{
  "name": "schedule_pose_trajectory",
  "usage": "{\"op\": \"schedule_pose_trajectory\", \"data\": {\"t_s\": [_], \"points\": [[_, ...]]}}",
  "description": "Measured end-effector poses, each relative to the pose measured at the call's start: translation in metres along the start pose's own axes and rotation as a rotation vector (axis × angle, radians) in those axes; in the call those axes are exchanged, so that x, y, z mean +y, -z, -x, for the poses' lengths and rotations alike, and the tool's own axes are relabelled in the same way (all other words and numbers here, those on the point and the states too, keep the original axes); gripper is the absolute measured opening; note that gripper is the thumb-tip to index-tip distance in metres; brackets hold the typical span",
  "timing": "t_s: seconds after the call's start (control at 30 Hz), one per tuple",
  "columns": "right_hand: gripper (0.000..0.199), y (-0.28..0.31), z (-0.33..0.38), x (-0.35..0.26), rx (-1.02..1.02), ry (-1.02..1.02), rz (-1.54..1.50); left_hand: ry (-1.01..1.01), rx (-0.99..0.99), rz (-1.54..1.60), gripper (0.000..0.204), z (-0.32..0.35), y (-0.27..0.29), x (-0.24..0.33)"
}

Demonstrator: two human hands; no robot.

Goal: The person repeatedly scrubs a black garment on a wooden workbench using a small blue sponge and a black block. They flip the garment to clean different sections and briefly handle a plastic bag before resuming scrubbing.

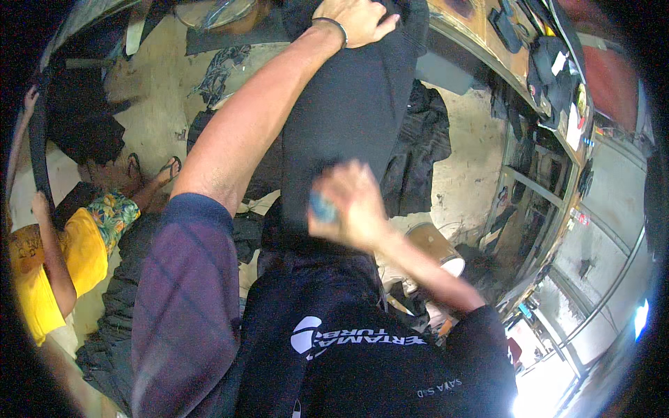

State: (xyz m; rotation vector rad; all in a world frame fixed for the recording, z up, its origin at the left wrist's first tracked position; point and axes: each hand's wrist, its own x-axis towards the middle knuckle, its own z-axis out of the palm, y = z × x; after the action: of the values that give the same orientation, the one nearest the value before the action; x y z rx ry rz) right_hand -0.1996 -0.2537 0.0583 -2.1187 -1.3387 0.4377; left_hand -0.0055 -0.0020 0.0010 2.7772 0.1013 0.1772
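Note:
A long, dark padded piece (341, 104), covered in smooth black material, stretches away from my body. My left hand (357, 22), with a dark band at the wrist, lies on its far end. The thumb points out to the right, and some fingers run to the picture's upper edge. Over the near part of the piece, my right hand (355, 209) is smeared by motion. Its fingers are closed round a small blue thing (322, 209), too blurred to name. Whether that blue thing touches the black surface cannot be told.
Black sheets of material (421, 150) lie on the floor around the piece. A brown drum-like container (432, 244) stands at right, near a cluttered bench (481, 28) and shelving (536, 184). At left, a person in a yellow shirt (83, 258) holds a long black strip (40, 139).

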Motion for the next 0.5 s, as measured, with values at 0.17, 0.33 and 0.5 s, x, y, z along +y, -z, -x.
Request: {"op": "schedule_pose_trajectory", "data": {"t_s": [0.17, 0.33, 0.5], "points": [[0.044, -0.017, -0.062, 0.067, 0.238, -0.04, 0.203, 0.003, 0.043, -0.001, 0.056, -0.002, 0.003, 0.001], [0.048, -0.062, 0.072, -0.037, 0.096, -0.113, 0.115, -0.015, 0.061, -0.018, 0.056, 0.001, 0.0, -0.003], [0.061, -0.041, 0.162, -0.086, 0.218, -0.658, -0.123, 0.011, 0.058, -0.043, 0.067, 0.003, 0.015, 0.011]]}}
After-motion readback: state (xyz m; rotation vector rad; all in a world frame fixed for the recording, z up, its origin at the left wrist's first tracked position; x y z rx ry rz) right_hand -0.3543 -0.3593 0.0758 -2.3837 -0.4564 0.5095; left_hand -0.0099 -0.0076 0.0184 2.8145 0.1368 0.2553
